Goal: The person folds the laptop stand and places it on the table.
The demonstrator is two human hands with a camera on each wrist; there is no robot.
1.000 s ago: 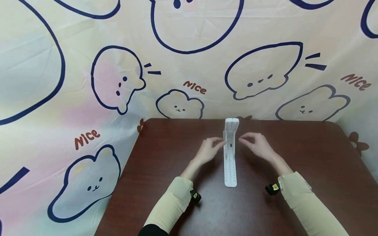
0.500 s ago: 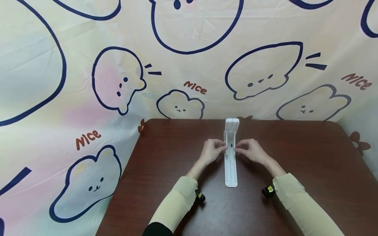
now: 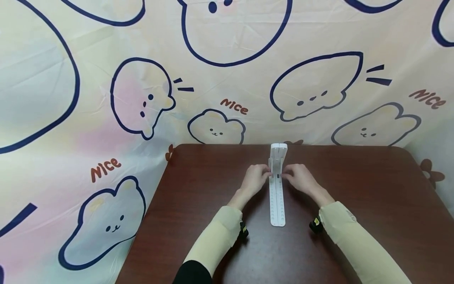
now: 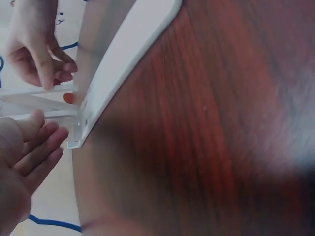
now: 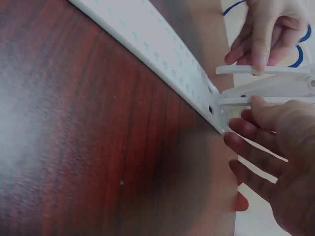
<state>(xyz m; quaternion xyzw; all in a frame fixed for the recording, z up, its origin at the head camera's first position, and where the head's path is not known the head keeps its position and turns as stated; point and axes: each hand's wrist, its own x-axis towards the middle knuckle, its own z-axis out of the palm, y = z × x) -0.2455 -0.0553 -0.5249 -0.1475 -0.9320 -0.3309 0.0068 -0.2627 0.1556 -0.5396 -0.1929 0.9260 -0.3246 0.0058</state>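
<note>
A white folding plastic stand [image 3: 277, 205] is set up on the brown table, its long flat base pointing toward me and its back part rising at the far end. My left hand [image 3: 254, 179] is at the stand's left side, thumb and fingers pinching one of its thin side arms [image 5: 283, 70]. On the opposite side my right hand [image 3: 301, 179] pinches the other side arm [image 5: 238, 101]. Thumbs lie against the arms in both wrist views, while the remaining fingers spread loosely. Rows of small marks run along the base [image 5: 142, 39]. Fingertips partly hide the joints.
The dark wooden table [image 3: 198, 177] reaches back to a hanging cloth [image 3: 248, 83] printed with cartoon outlines. A black wrist camera [image 3: 316, 225] sits at the right sleeve, and another [image 3: 243, 230] at the left.
My right hand came in from the right and took hold of the stand's side arm. Both hands then shifted slightly away from me with the arms. The base stayed in place.
</note>
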